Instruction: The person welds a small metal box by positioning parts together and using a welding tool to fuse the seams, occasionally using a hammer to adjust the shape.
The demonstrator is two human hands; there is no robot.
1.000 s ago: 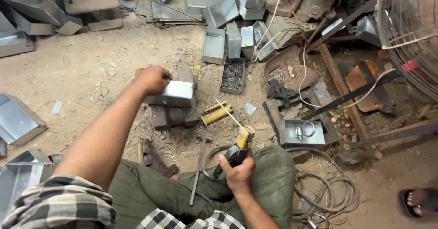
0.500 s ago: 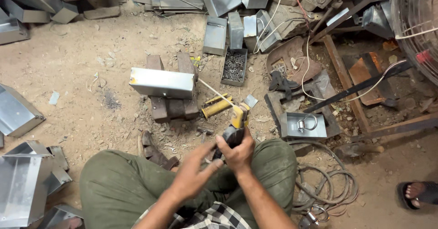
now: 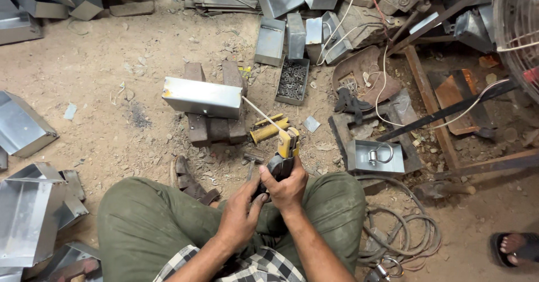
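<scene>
Gripping electrode holder (image 3: pixel 285 153) with both hands: right hand (image 3: pixel 289 186) closed round handle, left hand (image 3: pixel 240 217) cupping beneath; welding rod (image 3: pixel 263 115) near sheet-metal box (image 3: pixel 202 97).

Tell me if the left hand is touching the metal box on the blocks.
Apart. The head view shows the left hand near the lap; bare ground separates it from the metal box.
</scene>
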